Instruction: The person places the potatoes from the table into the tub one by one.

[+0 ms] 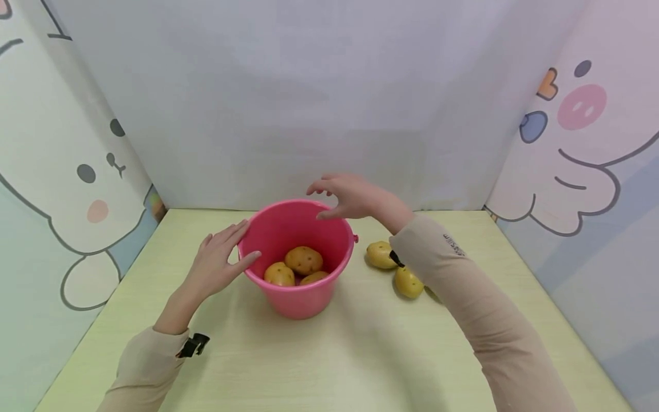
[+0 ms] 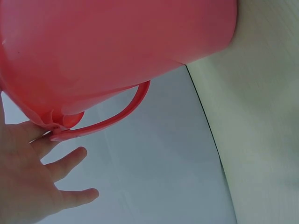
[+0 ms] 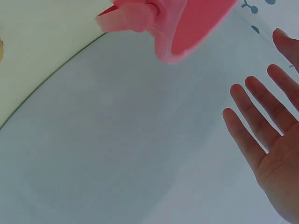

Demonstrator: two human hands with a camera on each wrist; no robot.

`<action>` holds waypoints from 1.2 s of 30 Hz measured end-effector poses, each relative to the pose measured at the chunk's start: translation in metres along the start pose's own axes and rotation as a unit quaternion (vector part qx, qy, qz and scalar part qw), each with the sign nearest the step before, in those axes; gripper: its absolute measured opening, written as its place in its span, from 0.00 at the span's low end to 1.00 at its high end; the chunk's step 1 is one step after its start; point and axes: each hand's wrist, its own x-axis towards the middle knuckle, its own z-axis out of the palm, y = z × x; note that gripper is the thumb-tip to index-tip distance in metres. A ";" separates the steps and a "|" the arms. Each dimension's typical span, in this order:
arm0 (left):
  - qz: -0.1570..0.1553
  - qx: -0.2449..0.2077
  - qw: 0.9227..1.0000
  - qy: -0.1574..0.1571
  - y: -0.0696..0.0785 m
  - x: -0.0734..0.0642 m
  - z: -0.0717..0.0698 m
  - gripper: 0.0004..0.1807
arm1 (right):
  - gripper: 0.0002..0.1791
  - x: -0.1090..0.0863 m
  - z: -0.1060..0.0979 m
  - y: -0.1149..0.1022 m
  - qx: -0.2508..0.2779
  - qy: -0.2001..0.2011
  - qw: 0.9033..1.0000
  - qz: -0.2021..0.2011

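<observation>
A pink bucket (image 1: 304, 297) stands on the table with three potatoes (image 1: 304, 260) visible inside it. At its left rim rests my left hand (image 1: 218, 260), fingers spread and fairly straight, the thumb reaching over the near rim. The left wrist view shows the fingers beside the ear where the pink handle (image 2: 112, 119) joins the bucket. Above the right back rim hovers my right hand (image 1: 352, 196), holding nothing. Its fingers (image 3: 250, 140) are extended and apart from the bucket (image 3: 168, 28) in the right wrist view.
Right of the bucket lie loose potatoes (image 1: 380, 255), partly hidden by my right sleeve (image 1: 463, 292). The pale wooden table (image 1: 304, 372) meets a plain back wall (image 1: 288, 103). Side walls with cartoon animals (image 1: 582, 109) enclose it left and right.
</observation>
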 end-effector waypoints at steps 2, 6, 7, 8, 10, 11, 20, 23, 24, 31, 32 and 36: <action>-0.002 -0.001 1.000 -0.001 0.000 0.000 0.000 0.39 | 0.28 -0.006 0.001 0.002 -0.004 0.005 1.000 -0.001; -0.006 -0.002 1.000 -0.003 0.001 0.000 -0.001 0.39 | 0.28 -0.018 0.003 0.008 -0.005 0.017 1.000 0.000; -0.007 -0.003 1.000 -0.003 0.001 0.000 -0.001 0.39 | 0.28 -0.021 0.004 0.010 -0.005 0.020 1.000 -0.001; -0.007 -0.003 1.000 -0.003 0.001 0.000 -0.001 0.39 | 0.28 -0.023 0.005 0.012 -0.007 0.024 1.000 -0.003; -0.007 -0.002 1.000 -0.002 0.001 0.000 -0.001 0.39 | 0.27 -0.029 0.008 0.015 -0.009 0.033 0.999 -0.009; -0.007 -0.002 1.000 -0.002 0.001 0.000 -0.001 0.39 | 0.27 -0.032 0.009 0.018 -0.011 0.037 0.999 -0.012; -0.010 -0.006 1.000 -0.007 0.002 0.000 -0.001 0.39 | 0.27 -0.057 0.026 0.032 -0.011 0.069 0.997 -0.023; -0.009 -0.005 1.000 -0.005 0.002 -0.001 -0.001 0.39 | 0.27 -0.063 0.031 0.037 -0.002 0.073 0.997 -0.026; -0.008 -0.005 1.000 -0.005 0.002 -0.001 -0.001 0.39 | 0.27 -0.066 0.033 0.039 0.001 0.075 0.997 -0.025; -0.008 -0.009 1.000 -0.003 0.001 -0.001 0.000 0.39 | 0.27 -0.077 0.045 0.049 0.016 0.095 0.995 -0.010; -0.009 -0.009 1.000 -0.003 0.001 -0.001 0.001 0.39 | 0.27 -0.079 0.047 0.050 0.017 0.097 0.995 -0.011; -0.010 -0.005 1.000 -0.004 0.000 -0.001 0.001 0.40 | 0.27 -0.084 0.053 0.055 0.022 0.108 0.994 -0.016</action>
